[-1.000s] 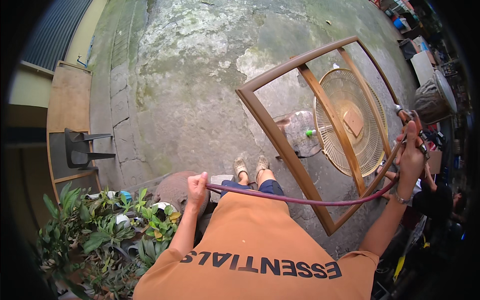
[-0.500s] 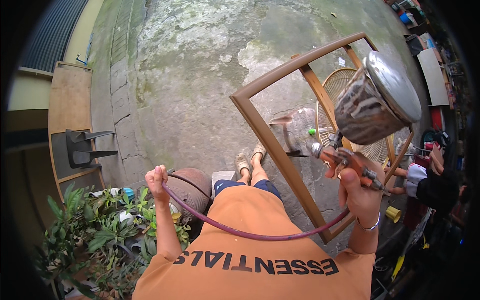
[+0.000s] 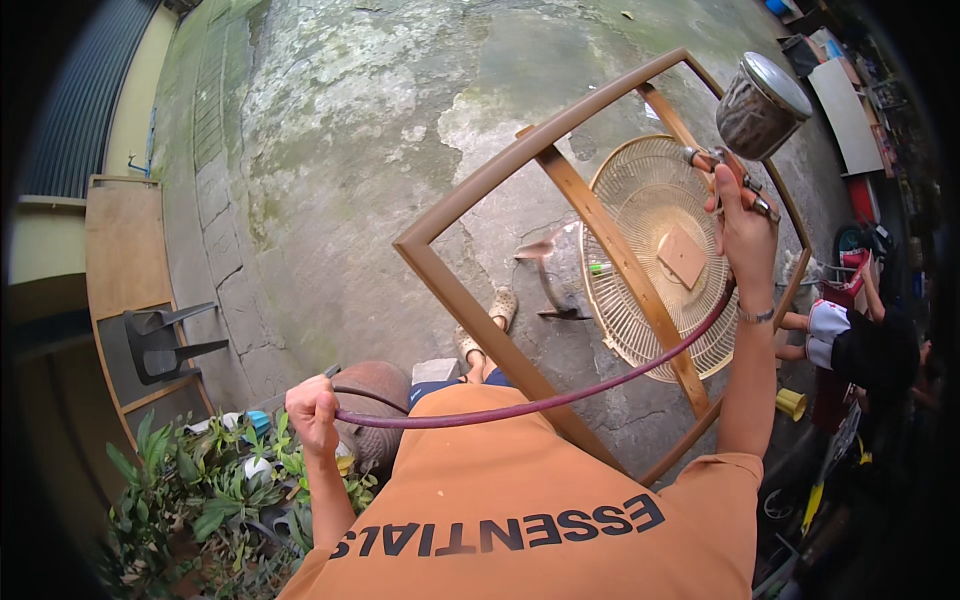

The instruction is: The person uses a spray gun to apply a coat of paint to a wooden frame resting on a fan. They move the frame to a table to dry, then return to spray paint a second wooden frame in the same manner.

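My right hand [image 3: 748, 228] is wrapped round a spray gun [image 3: 722, 160] whose metal paint cup [image 3: 762, 112] sits on top, streaked brown and grey with a silvery lid. From the gun's handle a dark red air hose [image 3: 560, 400] sags across the front of my shirt to my left hand [image 3: 313, 408], closed on it. Beneath the gun stands a brown wooden frame [image 3: 500, 185] with crossbars. A round, cream woven fan-like piece [image 3: 630, 200] with a square block [image 3: 682, 257] at its middle shows through the frame, behind a crossbar [image 3: 615, 235].
Potted plants [image 3: 200, 490] and a large clay jar [image 3: 375, 385] are at my left. A dark plastic stool [image 3: 160, 345] leans by a wooden panel [image 3: 125, 260]. Another person [image 3: 860, 340] is at the right, near a yellow cup [image 3: 790, 403]. Stained concrete [image 3: 350, 180] spreads ahead.
My right hand has reached farther forward with the spray gun, away from my body. The hose is drawn straighter across my front, and my left hand has dropped slightly. My view has shifted.
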`<state>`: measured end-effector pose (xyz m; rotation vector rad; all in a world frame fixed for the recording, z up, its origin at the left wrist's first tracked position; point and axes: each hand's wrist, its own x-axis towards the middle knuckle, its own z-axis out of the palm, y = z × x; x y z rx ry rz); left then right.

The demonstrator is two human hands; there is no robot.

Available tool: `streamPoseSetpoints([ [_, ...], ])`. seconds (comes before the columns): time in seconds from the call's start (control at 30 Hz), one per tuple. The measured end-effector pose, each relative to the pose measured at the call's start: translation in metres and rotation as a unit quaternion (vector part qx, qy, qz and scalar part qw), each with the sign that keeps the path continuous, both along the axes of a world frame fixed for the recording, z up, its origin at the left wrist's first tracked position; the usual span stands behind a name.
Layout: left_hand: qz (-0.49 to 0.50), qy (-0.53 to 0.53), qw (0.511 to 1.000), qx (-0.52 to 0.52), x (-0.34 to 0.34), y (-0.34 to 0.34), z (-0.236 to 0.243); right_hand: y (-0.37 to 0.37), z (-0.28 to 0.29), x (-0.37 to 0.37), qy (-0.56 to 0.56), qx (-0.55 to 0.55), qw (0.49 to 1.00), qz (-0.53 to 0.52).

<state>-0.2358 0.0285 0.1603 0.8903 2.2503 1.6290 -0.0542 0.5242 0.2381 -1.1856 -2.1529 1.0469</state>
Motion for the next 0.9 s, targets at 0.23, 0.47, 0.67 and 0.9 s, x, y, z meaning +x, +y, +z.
streamPoseSetpoints([
  [0.23, -0.071, 0.031, 0.996, -0.039, 0.014, 0.070, 0.031, 0.099, -0.028, -0.014, 0.046, 0.044, 0.997, -0.032],
  [0.47, -0.137, 0.057, 0.988, -0.043, 0.027, 0.126, 0.056, 0.196, -0.046, -0.026, 0.034, 0.096, 0.988, -0.117],
  [0.67, -0.176, 0.055, 0.982, -0.036, 0.033, 0.162, 0.066, 0.259, -0.046, -0.028, 0.040, 0.188, 0.960, -0.204],
  [0.9, -0.098, 0.051, 0.993, -0.032, 0.022, 0.153, 0.058, 0.230, -0.010, -0.023, 0.016, 0.211, 0.960, -0.183],
])
